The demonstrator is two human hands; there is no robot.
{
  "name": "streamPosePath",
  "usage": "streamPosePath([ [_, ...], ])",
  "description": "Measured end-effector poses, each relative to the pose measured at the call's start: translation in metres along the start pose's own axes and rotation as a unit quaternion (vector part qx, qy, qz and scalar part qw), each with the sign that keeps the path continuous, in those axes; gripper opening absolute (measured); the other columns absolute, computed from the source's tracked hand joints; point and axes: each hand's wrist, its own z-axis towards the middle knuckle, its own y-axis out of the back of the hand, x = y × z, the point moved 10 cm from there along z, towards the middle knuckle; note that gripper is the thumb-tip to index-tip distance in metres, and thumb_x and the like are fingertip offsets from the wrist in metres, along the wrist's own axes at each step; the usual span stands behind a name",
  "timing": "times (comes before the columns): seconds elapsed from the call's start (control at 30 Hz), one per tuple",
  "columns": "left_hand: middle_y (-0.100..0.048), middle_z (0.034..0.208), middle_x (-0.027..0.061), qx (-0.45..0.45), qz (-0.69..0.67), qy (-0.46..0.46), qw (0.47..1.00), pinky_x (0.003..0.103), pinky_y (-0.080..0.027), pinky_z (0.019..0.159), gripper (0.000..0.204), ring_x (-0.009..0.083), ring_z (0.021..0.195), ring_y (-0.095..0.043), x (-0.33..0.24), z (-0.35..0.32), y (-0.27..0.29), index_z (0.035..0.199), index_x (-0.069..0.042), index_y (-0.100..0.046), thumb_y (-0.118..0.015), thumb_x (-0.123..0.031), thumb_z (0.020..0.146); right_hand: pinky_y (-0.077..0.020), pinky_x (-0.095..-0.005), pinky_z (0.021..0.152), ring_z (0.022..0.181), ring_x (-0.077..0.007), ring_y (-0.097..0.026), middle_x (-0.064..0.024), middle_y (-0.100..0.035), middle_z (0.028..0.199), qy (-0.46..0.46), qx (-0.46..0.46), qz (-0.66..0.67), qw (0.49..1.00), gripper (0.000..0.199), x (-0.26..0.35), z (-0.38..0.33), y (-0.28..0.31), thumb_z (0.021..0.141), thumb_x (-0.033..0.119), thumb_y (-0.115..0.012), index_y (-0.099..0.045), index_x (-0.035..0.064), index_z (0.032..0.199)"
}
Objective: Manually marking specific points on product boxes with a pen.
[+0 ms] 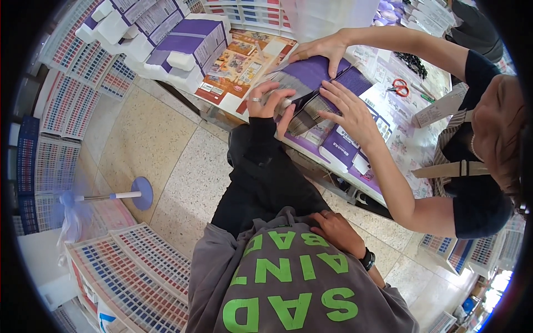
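I see a flat purple and grey carton [311, 83] lying at the near edge of the surface [411, 139], just above the middle of the view. My left hand [267, 104], with a ring on one finger and a black sleeve behind it, has its grip closed on the carton's left end, fingers curled over the edge. My right hand [337, 230] rests loosely open on my grey shirt [288, 288], holding nothing, a dark watch at the wrist. A co-worker's two hands [351, 114] press on the same carton from the right, one on its far end, one on its near side. Red-handled scissors [398, 86] lie further right on the surface. Purple and white boxes [189, 44] are stacked at upper left
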Motion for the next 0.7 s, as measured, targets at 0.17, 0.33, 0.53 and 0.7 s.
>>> streamPosePath([
  [0.17,-0.052,0.114,0.012,-0.014,0.011,0.013,1.0,0.043,-0.04,0.094,0.031,0.0313,0.111,-0.05,0.006,0.001,0.004,0.103,-0.017,-0.069,-0.073,-0.01,0.073,-0.048,-0.0439,0.082,0.094,-0.0388,-0.059,-0.0191,-0.061,0.1,-0.006,-0.012,-0.007,1.0,0.032,-0.003,-0.002,0.001,0.089,0.024,-0.061,-0.056,0.0066,0.115],
  [0.33,-0.05,0.118,0.0131,-0.006,0.025,0.012,1.0,0.04,-0.044,0.093,0.029,0.0287,0.111,-0.052,0.006,0.003,0.003,0.104,-0.013,-0.069,-0.073,-0.008,0.076,-0.0476,-0.0439,0.084,0.095,-0.0367,-0.06,-0.0191,-0.06,0.1,-0.015,0.002,-0.014,1.0,0.034,-0.003,-0.002,0.0,0.089,0.027,-0.06,-0.055,0.0045,0.114],
  [0.53,-0.049,0.124,0.0171,-0.027,-0.03,0.037,0.998,0.048,-0.035,0.101,0.035,0.0361,0.12,-0.045,0.014,0.01,0.016,0.107,-0.015,-0.067,-0.074,-0.013,0.073,-0.0477,-0.0436,0.084,0.095,-0.0366,-0.06,-0.019,-0.06,0.1,-0.006,-0.001,-0.007,1.0,0.034,-0.001,0.0,0.0,0.089,0.026,-0.061,-0.055,0.0048,0.115],
  [0.7,-0.036,0.14,0.0214,-0.061,0.087,-0.052,0.993,0.044,-0.035,0.104,0.06,0.0361,0.127,-0.039,-0.027,-0.015,0.064,0.132,-0.007,-0.049,-0.073,-0.012,0.077,-0.0478,-0.0438,0.083,0.093,-0.0378,-0.06,-0.0189,-0.061,0.1,-0.011,-0.004,-0.003,1.0,0.034,-0.003,0.001,0.002,0.089,0.024,-0.061,-0.055,0.0056,0.117],
])
